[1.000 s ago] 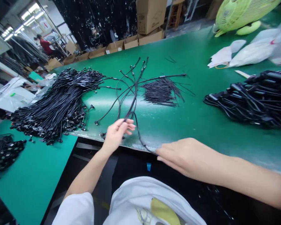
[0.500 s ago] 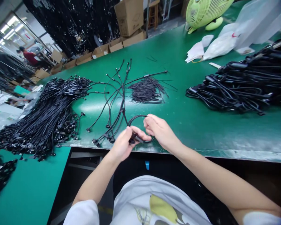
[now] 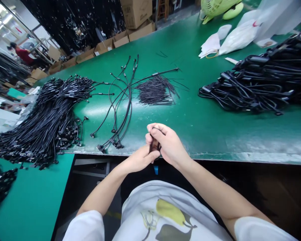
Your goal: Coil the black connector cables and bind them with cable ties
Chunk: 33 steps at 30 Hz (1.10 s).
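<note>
Head view: a black cable [image 3: 151, 147], gathered into a small, tight loop, is held between both hands at the near edge of the green table [image 3: 190, 130], roughly midway across the scene. The visible part of the loop is longest from near to far, its far bend at the right thumb and its near part down by the left thumb; the fingers cover the plugs, so I cannot tell which way they point.

The right forearm slants in from the near right, and the right hand [image 3: 169, 144] is curled closed over the loop's far part, thumb bent down on it. The left forearm rises from the near left; the left hand [image 3: 141, 160] lies lower and nearer, partly folded around the near part with its thumb pointing right, its fingertips mostly hidden. The two hands meet at the loop.

Just left of them, loose cables [image 3: 127, 112] fan out across the table, mainly near to far, with angled plugs at the near ends. Beyond the hands is a pile of thin black strips [image 3: 154, 90]. A thick cable bundle [image 3: 57, 110] lies farther left, and a heap of coiled cables [image 3: 256, 80] on the right. White bags [image 3: 239, 38] and a green fan [image 3: 215, 8] stand at the far right.
</note>
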Motion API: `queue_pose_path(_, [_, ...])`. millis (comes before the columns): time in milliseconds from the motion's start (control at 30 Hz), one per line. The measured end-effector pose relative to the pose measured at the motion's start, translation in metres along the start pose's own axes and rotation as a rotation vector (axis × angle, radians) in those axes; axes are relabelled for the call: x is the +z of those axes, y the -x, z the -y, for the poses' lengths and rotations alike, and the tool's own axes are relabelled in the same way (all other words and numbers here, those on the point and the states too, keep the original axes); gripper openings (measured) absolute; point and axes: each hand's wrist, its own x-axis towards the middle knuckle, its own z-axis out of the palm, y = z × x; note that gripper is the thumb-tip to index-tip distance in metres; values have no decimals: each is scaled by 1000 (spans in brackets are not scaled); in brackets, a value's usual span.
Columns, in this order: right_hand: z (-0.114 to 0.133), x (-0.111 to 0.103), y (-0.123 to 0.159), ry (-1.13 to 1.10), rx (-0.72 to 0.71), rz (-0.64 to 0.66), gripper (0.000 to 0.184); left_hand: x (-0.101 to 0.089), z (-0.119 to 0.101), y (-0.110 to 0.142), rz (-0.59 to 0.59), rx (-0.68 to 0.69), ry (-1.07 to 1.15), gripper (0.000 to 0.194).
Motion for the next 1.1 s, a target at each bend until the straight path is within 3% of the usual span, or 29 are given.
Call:
queue_pose_path(67, [-1, -2, -2, 7, -41, -16, 38, 2, 3, 1, 47, 30, 37, 45])
queue_pose_path(167, [2, -6, -7, 189, -166, 12, 32, 11, 7, 4, -13, 82, 222, 55])
queue_pose_path(300, [10, -10, -11, 389, -302, 34, 24, 25, 1, 6, 25, -83, 690, 54])
queue_pose_path(433, [12, -10, -14, 292, -264, 51, 26, 30, -10, 5, 68, -183, 1012, 40])
queue_pose_path(667, [13, -11, -20, 26, -110, 78, 28, 38, -12, 0, 28, -177, 1065, 28])
queue_pose_path(800, [19, -18, -19, -85, 4, 144, 29, 41, -14, -4, 8, -258, 1123, 35])
queue_pose_path(1000, [19, -23, -18, 9, -56, 161, 33, 39, -10, -8, 51, -303, 1129, 33])
queue_pose_path(1100, [24, -32, -19, 232, -125, 121, 32, 35, -5, -11, 33, -288, 1085, 34])
